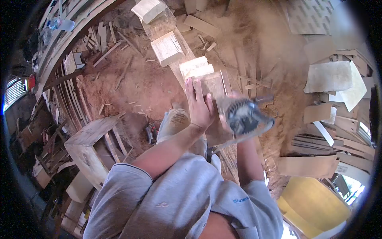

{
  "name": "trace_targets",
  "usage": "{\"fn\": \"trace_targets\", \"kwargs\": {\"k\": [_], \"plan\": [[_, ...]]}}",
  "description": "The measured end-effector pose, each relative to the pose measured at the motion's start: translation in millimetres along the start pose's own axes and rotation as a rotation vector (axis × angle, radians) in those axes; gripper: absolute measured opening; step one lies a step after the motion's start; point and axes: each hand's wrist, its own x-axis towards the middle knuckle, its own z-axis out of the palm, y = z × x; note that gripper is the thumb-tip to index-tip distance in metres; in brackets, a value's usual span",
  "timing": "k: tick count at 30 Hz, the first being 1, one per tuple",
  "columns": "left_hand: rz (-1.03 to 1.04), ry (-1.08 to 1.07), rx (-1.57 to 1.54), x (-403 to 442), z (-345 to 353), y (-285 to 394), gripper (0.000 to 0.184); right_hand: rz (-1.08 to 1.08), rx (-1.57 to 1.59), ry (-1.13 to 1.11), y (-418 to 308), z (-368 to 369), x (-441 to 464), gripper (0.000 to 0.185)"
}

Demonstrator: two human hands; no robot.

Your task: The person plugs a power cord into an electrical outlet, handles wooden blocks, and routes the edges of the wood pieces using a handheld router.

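Note:
My left hand (200,106) lies flat with fingers apart on a brown wooden piece (213,84). That piece rests on a long plank (181,65) running away from me. To its right, my right hand (225,121) is wrapped round a power tool (242,115) with a round, dark, vented body, and a cord loops beneath it. Motion blur and the tool hide most of my right fingers, and its working face is out of sight. Just beyond my left fingertips sits a pale, rough-edged wooden piece (196,67).
Farther along the plank are two more wooden blocks, one a pale block (167,48). Wooden offcuts (202,26) litter the dusty ground. A wooden box frame (93,137) stands at left, a yellow chair (314,205) at lower right, and stacked boards (308,165) on the right.

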Motion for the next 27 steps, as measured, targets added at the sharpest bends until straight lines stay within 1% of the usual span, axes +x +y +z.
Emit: {"fn": "trace_targets", "kwargs": {"k": [1, 3, 6, 7, 10, 11, 13, 16, 17, 22, 24, 25, 27], "plan": [[-0.002, 0.002, -0.007, -0.2, 0.3, -0.4, 0.069, 0.078, 0.184, 0.047, -9.2, -5.6, -23.3, 0.090], [-0.016, -0.012, -0.013, 0.2, -2.3, 2.8, 0.070, 0.217, 0.393, 0.081, -30.3, -15.8, -49.3, 0.091], [0.012, -0.023, 0.033, -0.1, -0.9, 0.0, 0.071, 0.127, 0.384, 0.126, -36.2, -19.0, -49.8, 0.064], [0.011, -0.029, 0.033, -0.2, -1.2, 0.0, 0.072, 0.143, 0.486, 0.212, -50.3, -10.3, -40.0, 0.045], [0.014, -0.042, 0.045, 1.1, 0.0, 1.0, 0.073, 0.115, 0.642, 0.266, -60.1, -10.6, -14.5, 0.046], [0.018, -0.045, 0.057, 1.7, 0.0, 0.8, 0.073, 0.016, 0.479, 0.272, -56.9, -6.3, -4.5, 0.054], [0.011, -0.052, 0.070, 2.7, -1.0, 1.3, 0.074, 0.008, 0.348, 0.278, -47.2, 0.6, 1.2, 0.081], [-0.010, -0.064, 0.074, 3.3, -0.6, 2.2, 0.074, -0.082, 0.294, 0.270, -45.3, 1.1, 20.4, 0.075], [-0.011, -0.065, 0.078, 3.5, -0.1, 1.6, 0.074, -0.102, 0.343, 0.274, -41.7, 3.7, 26.6, 0.073], [0.001, -0.070, 0.076, 4.9, 0.8, -2.3, 0.076, -0.139, 0.415, 0.283, -29.3, 9.8, 42.3, 0.046], [0.014, -0.077, 0.065, 5.1, 0.1, -2.8, 0.077, -0.161, 0.337, 0.227, -16.0, 9.4, 47.1, 0.054], [0.024, -0.071, 0.065, 5.2, -0.1, -2.6, 0.077, -0.171, 0.240, 0.180, -10.3, 8.3, 49.8, 0.068], [0.045, -0.058, 0.066, 5.1, -0.5, -2.1, 0.078, -0.142, 0.213, 0.156, -5.3, 11.1, 51.8, 0.078]]}}
